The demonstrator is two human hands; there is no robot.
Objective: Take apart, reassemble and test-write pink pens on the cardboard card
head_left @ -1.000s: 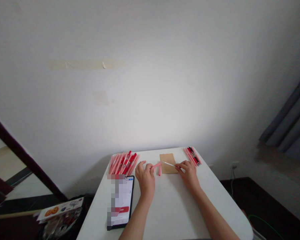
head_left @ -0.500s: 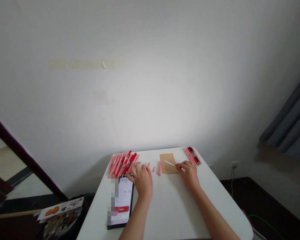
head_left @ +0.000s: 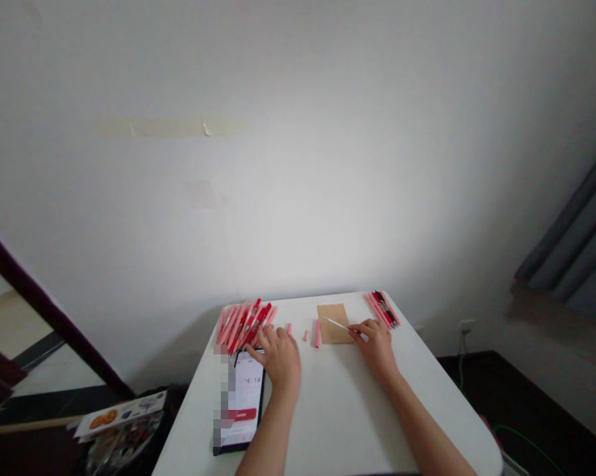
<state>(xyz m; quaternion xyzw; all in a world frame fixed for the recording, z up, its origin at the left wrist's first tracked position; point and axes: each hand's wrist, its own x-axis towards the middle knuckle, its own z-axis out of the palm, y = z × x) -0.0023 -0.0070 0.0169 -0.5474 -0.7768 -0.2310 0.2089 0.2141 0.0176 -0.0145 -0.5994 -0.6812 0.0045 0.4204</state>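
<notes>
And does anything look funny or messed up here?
Yes. On the wall, a yellowish strip looks like old tape, with one scrap curling loose. On the table, the bigger pile of pens lies crooked, some crossing others.

My left hand: back upward, fingers fanned, slightly bent | My right hand: thumb and fingertips pinched, turned inward | My bare forearms: reaching forward, well apart, converging toward the hands
</notes>
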